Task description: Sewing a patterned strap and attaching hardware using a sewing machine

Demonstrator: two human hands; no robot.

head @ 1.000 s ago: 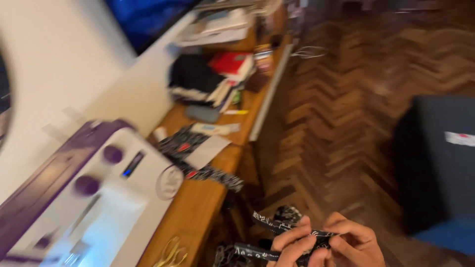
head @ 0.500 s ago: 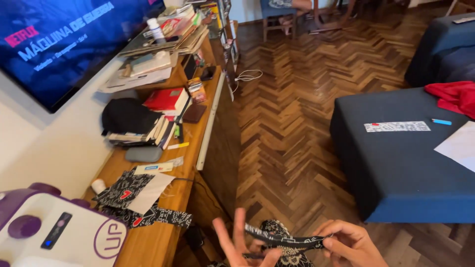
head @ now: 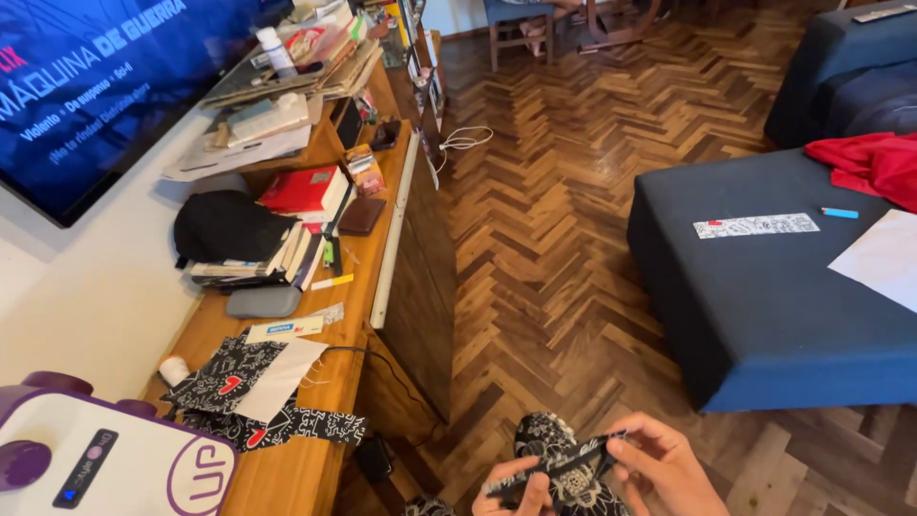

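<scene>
Black patterned strip (head: pixel 559 465) between both hands' grip

Head camera looks steeply down (near) over the wooden counter (head: pixel 315 459).

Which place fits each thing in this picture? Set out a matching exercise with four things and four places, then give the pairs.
Things:
1. red book
2. patterned fabric strip
3. red cloth
4. sewing machine

Places:
A. bottom left corner, on the wooden table
B. on the dark blue sofa
C. on a stack of books, beside a black bag
D. between the left hand and right hand

Pairs: 1-C, 2-D, 3-B, 4-A
</scene>
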